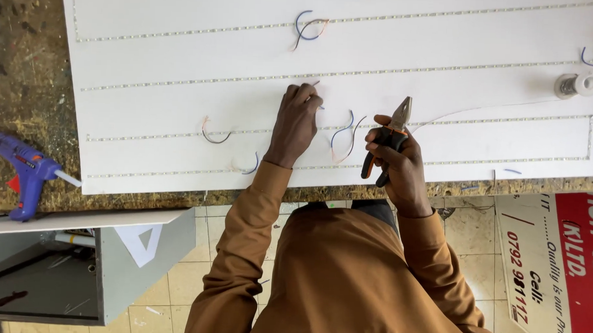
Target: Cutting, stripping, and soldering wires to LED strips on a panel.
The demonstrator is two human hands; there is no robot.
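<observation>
A large white board [180, 97] lies on the workbench, crossed by several long LED strips [444, 70]. My left hand [295, 124] rests on the board with its fingers closed around a thin wire end near one strip. My right hand [394, 160] holds a pair of pliers [391, 134] with orange and black handles, jaws pointing up over the board. Between my hands a loop of blue and brown wires [343, 134] rises from a strip. More short wire loops [306, 26] stand on the strips further up and to the left.
A blue hot glue gun [21, 171] lies on the rough bench at the left. A spool of solder wire [575, 84] sits on the board's right side. Below are a grey metal box [116, 259], a tiled floor and a red and white sign [562, 261].
</observation>
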